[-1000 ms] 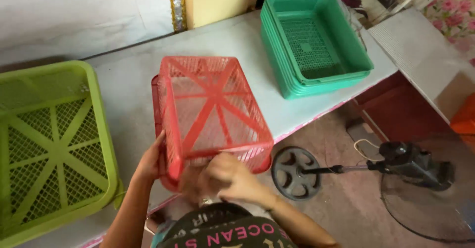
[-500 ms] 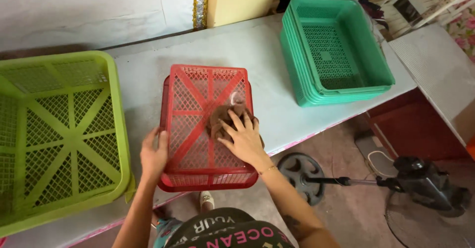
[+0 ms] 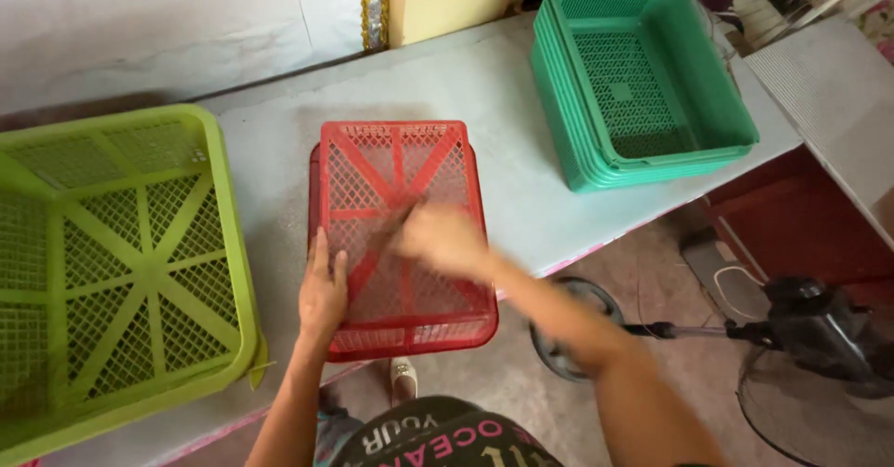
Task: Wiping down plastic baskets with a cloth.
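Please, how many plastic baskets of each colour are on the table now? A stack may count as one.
Red lattice plastic basket, upside down under both hands: 1
Lime-green lattice plastic basket: 1
Stack of teal-green lattice plastic baskets: 1 stack; how many are in it cannot be told
Total: 3

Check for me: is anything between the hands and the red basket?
Nothing visible. The left hand rests flat on the near left edge of the red basket, and the right hand, blurred, is over its mesh bottom. The green basket and teal stack stand apart on the table.
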